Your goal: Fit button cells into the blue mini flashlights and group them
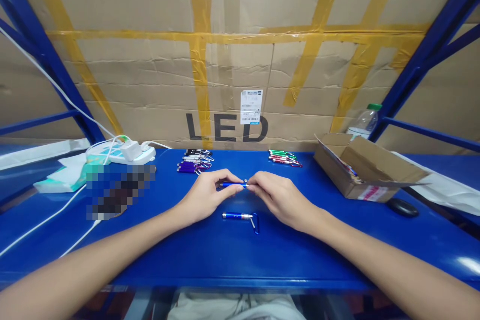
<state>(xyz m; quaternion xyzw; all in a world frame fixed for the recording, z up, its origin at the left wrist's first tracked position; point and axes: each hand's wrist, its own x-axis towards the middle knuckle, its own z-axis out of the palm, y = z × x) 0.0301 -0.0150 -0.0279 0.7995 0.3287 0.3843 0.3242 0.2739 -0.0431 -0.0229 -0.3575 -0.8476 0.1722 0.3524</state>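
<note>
Between my two hands, above the middle of the blue table, is a slim blue keychain flashlight (233, 185). My left hand (204, 195) pinches its body between thumb and fingers. At the other end, the fingertips of my right hand (279, 197) close on its silver tip and hide part of it. A second blue keychain flashlight (237, 216) with a carabiner clip lies on the table just below my hands. Beyond my left hand lie purple flashlights (186, 167), silver ones (195, 159) and black ones (197, 152). Green flashlights (278, 153) and red ones (280, 159) lie beyond my right hand.
An open cardboard box (339, 174) stands at the right, a black mouse (402, 207) beside it and a bottle (363, 121) behind. On the left are a white power strip (120, 154) with cables, a tissue pack (62, 183) and a blurred-out object (122, 195). Large cardboard (161, 90) closes off the back.
</note>
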